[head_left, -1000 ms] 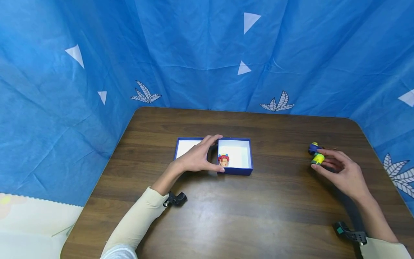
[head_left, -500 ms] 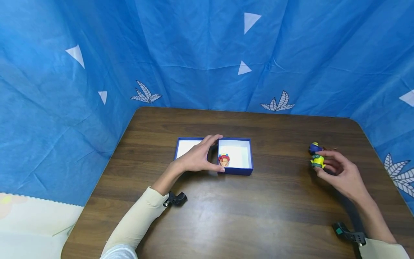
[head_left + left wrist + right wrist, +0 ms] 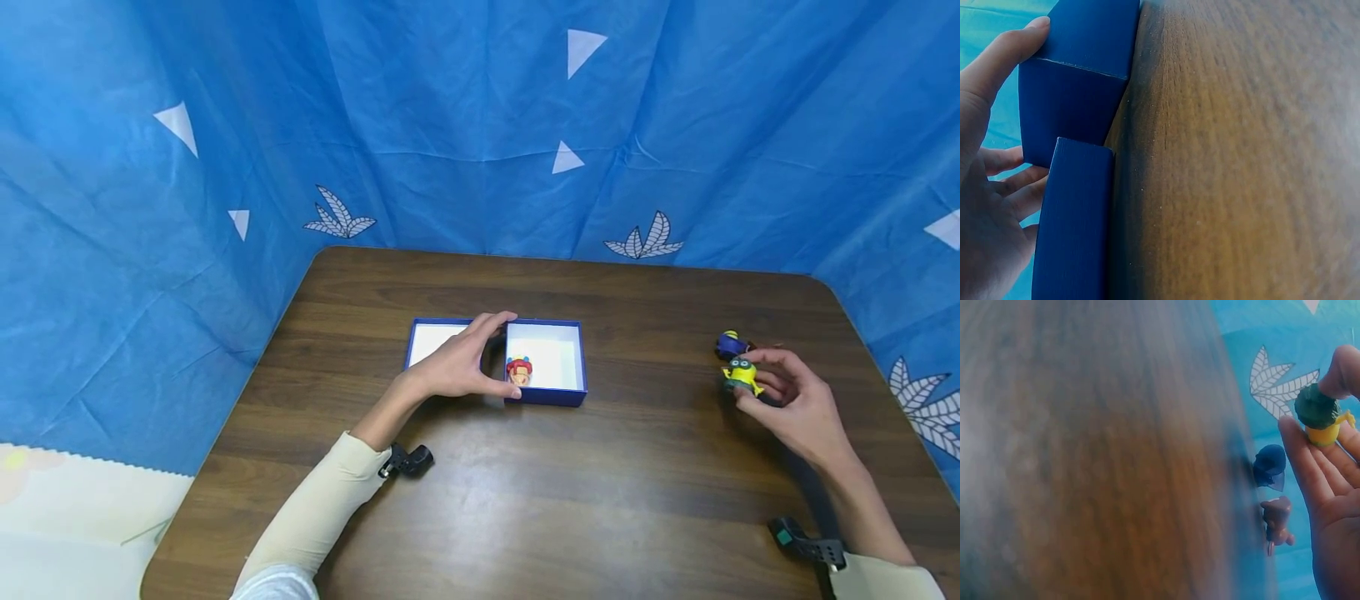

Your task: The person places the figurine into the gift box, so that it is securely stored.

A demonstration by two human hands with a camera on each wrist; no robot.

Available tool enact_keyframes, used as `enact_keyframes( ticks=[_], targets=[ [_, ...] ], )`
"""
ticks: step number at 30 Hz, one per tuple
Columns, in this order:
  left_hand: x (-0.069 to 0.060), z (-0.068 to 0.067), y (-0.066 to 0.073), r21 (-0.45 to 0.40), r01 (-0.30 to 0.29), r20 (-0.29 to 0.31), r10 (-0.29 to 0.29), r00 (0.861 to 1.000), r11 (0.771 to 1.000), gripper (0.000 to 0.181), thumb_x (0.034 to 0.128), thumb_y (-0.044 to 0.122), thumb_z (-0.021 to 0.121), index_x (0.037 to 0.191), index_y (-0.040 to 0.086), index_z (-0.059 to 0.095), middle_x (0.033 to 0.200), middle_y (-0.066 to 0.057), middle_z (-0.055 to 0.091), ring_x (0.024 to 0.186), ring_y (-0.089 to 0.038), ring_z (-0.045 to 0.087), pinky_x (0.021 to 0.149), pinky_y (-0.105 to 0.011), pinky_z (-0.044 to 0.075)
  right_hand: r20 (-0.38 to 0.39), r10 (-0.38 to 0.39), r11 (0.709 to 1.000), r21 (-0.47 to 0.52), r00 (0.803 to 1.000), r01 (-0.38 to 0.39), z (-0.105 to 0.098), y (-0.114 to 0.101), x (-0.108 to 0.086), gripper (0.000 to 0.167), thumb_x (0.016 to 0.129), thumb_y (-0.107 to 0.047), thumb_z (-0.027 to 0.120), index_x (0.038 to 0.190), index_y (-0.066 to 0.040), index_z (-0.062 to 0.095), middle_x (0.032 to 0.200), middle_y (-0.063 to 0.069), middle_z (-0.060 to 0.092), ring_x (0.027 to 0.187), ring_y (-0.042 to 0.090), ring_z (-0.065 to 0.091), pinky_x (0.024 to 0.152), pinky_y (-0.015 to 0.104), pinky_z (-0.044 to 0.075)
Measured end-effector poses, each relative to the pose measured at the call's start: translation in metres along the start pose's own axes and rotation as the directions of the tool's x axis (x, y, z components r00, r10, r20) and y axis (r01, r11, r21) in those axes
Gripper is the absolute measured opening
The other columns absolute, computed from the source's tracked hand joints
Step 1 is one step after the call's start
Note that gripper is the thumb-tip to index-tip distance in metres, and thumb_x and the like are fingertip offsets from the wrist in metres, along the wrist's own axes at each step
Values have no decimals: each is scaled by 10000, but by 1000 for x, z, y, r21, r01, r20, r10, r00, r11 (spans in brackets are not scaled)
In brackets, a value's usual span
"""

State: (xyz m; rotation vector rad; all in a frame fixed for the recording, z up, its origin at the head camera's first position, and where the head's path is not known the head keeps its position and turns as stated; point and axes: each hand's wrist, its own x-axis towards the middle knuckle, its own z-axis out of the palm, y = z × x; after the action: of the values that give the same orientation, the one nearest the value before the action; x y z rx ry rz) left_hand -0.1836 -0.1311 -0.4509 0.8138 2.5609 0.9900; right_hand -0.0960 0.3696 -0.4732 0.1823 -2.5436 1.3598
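My left hand [image 3: 453,362] grips the open blue box [image 3: 551,397] at its left end, thumb on the near wall, fingertips at the far rim. In the left wrist view the thumb [image 3: 1019,47] lies against the blue wall. Inside the box, at its near left corner, sits a small figurine with a red hat [image 3: 518,371]. Over at the right, my right hand [image 3: 806,408] pinches a yellow and green toy figurine [image 3: 741,377] between thumb and fingers. The right wrist view shows its dark green side [image 3: 1317,406] under the thumb.
Left of the box and partly under my left hand lies a shallow blue-rimmed tray or lid [image 3: 431,342], white inside. A dark blue figurine [image 3: 727,344] stands just beyond the held one. Near it is a brown figurine [image 3: 1277,520]. Blue cloth [image 3: 480,125] hangs behind the wooden table [image 3: 525,517].
The yellow and green figurine has turned in my right fingers, so its eyes now face up toward the head camera. My left hand and the box have stayed in place.
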Motion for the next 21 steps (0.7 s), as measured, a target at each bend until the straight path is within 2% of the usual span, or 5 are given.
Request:
enact_keyframes(
  ticks=[5, 10, 17, 21],
  targets=[
    [0, 0, 0, 1, 1, 2, -1, 1000, 1000, 1198, 775, 645, 899, 1706, 274, 243, 1668, -31, 377, 1537, -272, 478, 1206, -573, 471, -16, -32, 999, -25, 999, 31, 0, -4, 0, 611, 879, 130, 776, 1452, 7, 604, 1356, -248, 628, 1115, -118, 622, 948, -11, 450],
    [1, 0, 0, -1, 1, 1, -1, 1000, 1000, 1200, 775, 644, 899, 1707, 267, 243, 1668, -30, 376, 1534, -270, 478, 1208, -573, 468, -48, -51, 998, -42, 998, 49, 1, -5, -1, 542, 880, 88, 807, 1398, 7, 668, 1285, -227, 659, 1072, -36, 599, 963, -8, 431],
    [1, 1, -1, 5, 6, 1, -6, 1000, 1000, 1192, 778, 648, 895, 1707, 287, 240, 1675, -29, 374, 1536, -266, 479, 1212, -572, 465, -66, -53, 998, -33, 996, 51, 1, -4, 0, 553, 839, 105, 848, 1359, 38, 671, 1247, -222, 685, 1012, -75, 663, 916, 7, 495],
    [1, 1, -1, 10, 6, -1, -6, 1000, 1000, 1199, 774, 652, 898, 1707, 299, 234, 1675, -35, 376, 1538, -267, 478, 1212, -571, 466, -68, -49, 998, -30, 997, 47, 1, -4, 2, 562, 827, 117, 852, 1349, 45, 656, 1233, -221, 682, 1015, -84, 674, 920, 3, 492]
  ],
)
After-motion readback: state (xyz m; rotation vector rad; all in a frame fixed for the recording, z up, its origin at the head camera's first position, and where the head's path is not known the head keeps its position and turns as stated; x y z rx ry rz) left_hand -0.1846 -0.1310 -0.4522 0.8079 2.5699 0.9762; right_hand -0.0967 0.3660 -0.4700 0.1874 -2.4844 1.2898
